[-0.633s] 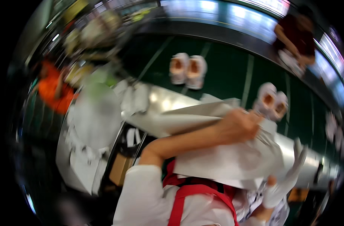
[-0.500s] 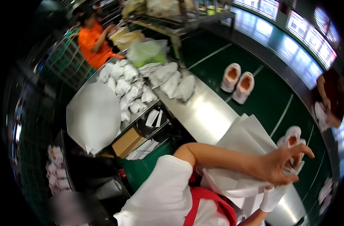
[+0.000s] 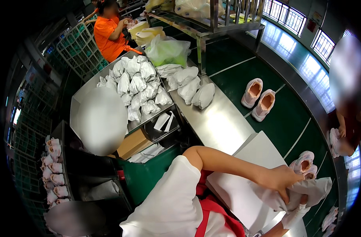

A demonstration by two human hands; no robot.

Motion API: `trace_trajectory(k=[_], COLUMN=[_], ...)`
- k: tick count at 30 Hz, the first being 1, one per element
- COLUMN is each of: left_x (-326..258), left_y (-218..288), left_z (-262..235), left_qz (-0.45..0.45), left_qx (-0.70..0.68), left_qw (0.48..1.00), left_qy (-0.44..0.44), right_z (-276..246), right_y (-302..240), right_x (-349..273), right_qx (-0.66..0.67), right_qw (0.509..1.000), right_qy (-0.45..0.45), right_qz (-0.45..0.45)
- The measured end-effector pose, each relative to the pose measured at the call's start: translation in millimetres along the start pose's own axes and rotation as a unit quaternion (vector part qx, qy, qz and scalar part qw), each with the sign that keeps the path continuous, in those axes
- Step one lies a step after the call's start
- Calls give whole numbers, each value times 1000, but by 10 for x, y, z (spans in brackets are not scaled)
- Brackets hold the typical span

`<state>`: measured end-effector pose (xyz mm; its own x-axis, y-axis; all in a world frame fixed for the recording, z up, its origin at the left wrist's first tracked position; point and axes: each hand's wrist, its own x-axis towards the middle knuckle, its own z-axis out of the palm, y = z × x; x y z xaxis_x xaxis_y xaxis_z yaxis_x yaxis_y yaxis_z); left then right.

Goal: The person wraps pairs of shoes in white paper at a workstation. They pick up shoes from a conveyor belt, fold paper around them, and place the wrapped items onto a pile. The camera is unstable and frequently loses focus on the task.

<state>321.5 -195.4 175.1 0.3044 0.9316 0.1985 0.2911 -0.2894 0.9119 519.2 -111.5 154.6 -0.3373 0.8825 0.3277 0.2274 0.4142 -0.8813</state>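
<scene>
My left hand (image 3: pixel 281 181) reaches across to the right, fingers closed on crumpled grey-white wrapping paper (image 3: pixel 314 191). Below it, my right hand (image 3: pixel 297 213), in a white covering with a bare fingertip showing, grips the same bunched paper from underneath. Whether anything sits inside the paper is hidden. Beneath my left forearm lies a stack of large white paper sheets (image 3: pixel 247 166) on the metal bench. Just beyond my hands a pair of pale pink shoes (image 3: pixel 305 162) stands on the green surface.
Another pale pair of shoes (image 3: pixel 258 98) stands farther off. Several paper-wrapped bundles (image 3: pixel 139 85) fill a metal tray, and more lie on the metal bench (image 3: pixel 216 118). Shoes line a rack (image 3: pixel 56 173) at left. A person in orange (image 3: pixel 111 35) works behind; another (image 3: pixel 342 130) holds a shoe at right.
My left hand has come down from above the paper with curled, parted fingers and closed on it. The paper is now bunched up around my hands, and the view has shifted slightly.
</scene>
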Motion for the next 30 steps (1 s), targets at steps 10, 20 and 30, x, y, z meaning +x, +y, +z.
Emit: trace_trajectory(k=[10,20,30], left_x=[210,426,287], left_y=[-545,-281,-196], left_z=[34,441,67], left_qz=[-155,-39,27], left_qx=[-592,-493,-109], left_qw=[776,869,990], left_qy=[-153,-12,88], right_z=[68,31,104], right_y=[-340,134,-130], right_x=[-488,-513,-117], right_qx=[-157,-118,-57], right_qw=[975,990,995], right_qy=[32,8,-77], right_qz=[-152,-80,-27])
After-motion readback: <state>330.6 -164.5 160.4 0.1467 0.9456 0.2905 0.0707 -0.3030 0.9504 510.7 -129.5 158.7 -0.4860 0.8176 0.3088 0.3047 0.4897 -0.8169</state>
